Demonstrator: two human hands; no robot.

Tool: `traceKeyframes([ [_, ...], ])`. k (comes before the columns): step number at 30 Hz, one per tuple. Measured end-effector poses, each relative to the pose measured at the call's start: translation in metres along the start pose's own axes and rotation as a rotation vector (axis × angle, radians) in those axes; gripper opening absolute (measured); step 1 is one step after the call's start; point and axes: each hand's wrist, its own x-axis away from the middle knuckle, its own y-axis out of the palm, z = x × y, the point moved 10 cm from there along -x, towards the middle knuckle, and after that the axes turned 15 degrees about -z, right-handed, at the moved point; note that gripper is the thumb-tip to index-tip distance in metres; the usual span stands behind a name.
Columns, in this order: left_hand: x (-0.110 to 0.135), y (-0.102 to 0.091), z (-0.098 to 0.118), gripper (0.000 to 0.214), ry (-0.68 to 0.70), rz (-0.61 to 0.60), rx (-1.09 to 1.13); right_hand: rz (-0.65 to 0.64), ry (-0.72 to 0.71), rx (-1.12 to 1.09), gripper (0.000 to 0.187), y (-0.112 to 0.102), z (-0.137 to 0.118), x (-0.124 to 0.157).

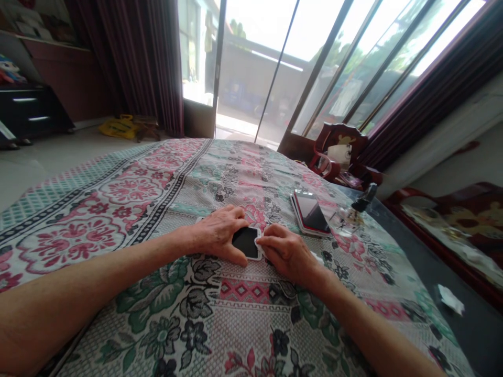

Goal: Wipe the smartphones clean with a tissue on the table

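Note:
A phone (pixel 245 243) with a dark screen and a white edge lies flat on the patterned tablecloth. My left hand (pixel 218 233) rests over its left part, thumb along the near edge and fingers along the far edge, gripping it. At the phone's right end, my right hand (pixel 285 250) is closed in a pinch, thumb and forefinger on a small white bit at the corner that is too small to name. A white object shows partly beside the right hand; its kind is hidden.
Right of my hands lies a dark-screened device with a red edge (pixel 310 212) on a pale one. Beyond it, a dark-topped item (pixel 364 198) stands near clear, glassy things. The floral tablecloth (pixel 165 303) covers the table. Wooden chairs (pixel 341 152) and crumpled white paper (pixel 450 299) are farther right.

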Motion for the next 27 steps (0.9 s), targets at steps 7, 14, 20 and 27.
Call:
traceKeyframes([
  [7, 0.001, 0.000, 0.000, 0.070, -0.005, -0.004, -0.011, 0.030, 0.000, -0.001, 0.023, -0.001, 0.000, 0.001],
  [14, 0.000, 0.002, -0.002, 0.070, -0.009, 0.007, 0.002, 0.179, 0.054, 0.060, 0.022, -0.001, 0.007, 0.003],
  [20, 0.001, 0.004, -0.001, 0.070, -0.001, 0.014, -0.009, 0.231, 0.024, 0.083, 0.019, -0.002, 0.001, 0.005],
  [27, 0.002, 0.003, 0.000, 0.070, -0.038, -0.014, -0.025, 0.230, 0.076, 0.168, 0.016, -0.001, 0.002, 0.004],
])
